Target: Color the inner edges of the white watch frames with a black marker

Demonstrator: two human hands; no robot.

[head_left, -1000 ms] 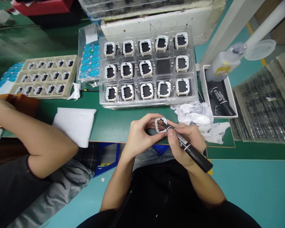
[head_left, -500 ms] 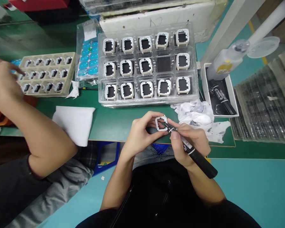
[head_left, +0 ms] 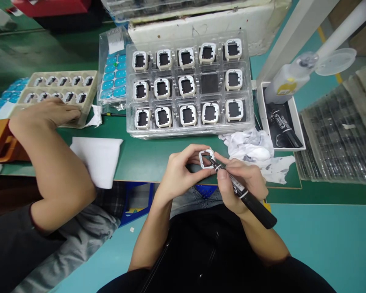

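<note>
Between the thumb and fingers of my left hand (head_left: 181, 169) is a small white square frame (head_left: 202, 162) with rounded corners and a notched opening. My right hand (head_left: 242, 179) is closed around a black marker (head_left: 256, 207), held slantwise. The marker's tip meets the frame's right inner edge; whether it touches is too small to tell. Beyond my hands, a clear plastic tray (head_left: 177, 132) holds several similar white frames in its compartments. One compartment in its middle row shows only a black pad (head_left: 210, 83).
A crumpled stained cloth (head_left: 247, 146) lies right of my hands, near a white box (head_left: 304, 140) with a bottle (head_left: 282, 87) and another marker (head_left: 286, 126). To the left, a co-worker's hand (head_left: 45, 114) is over a beige tray (head_left: 93, 91). A folded white cloth (head_left: 99, 158) overhangs the table edge.
The co-worker's hand has moved right and nearer, over the front row of the beige tray. My hands keep nearly the same pose on the frame and marker.
</note>
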